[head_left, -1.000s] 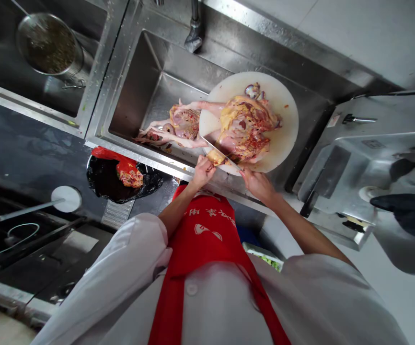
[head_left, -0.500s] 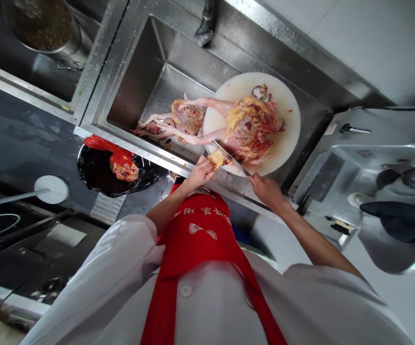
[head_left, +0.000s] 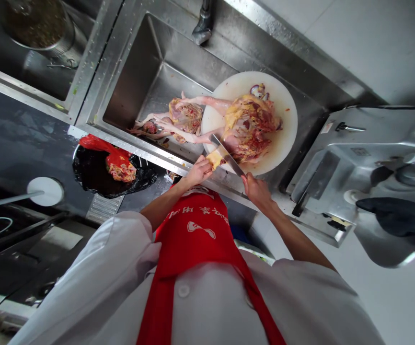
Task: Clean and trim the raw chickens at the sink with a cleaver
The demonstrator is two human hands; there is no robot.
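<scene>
Seen from above, a person in a red apron [head_left: 196, 239] works at a metal sink [head_left: 182, 79]. The right hand [head_left: 258, 189] holds a knife [head_left: 229, 157], its fingers closed around the handle, which they mostly hide. The long blade lies diagonally over the near edge of a round white cutting board [head_left: 288, 115], its tip pointing away from the person and to their left. The tip is at the nearer leg of a plucked bird [head_left: 252, 127]; whether they touch cannot be told.

The left hand [head_left: 200, 171] pinches a yellow piece [head_left: 214, 158] between closed fingers, just left of the blade, near the sink's front rim. The bird lies on the board, its long axis running left to right, body on the right and both legs stretching left past the board's edge. A second bird [head_left: 187, 117] lies in the sink, left of the board. Below left sits a black-lined bin [head_left: 88, 172] with a red bag [head_left: 116, 157].
</scene>
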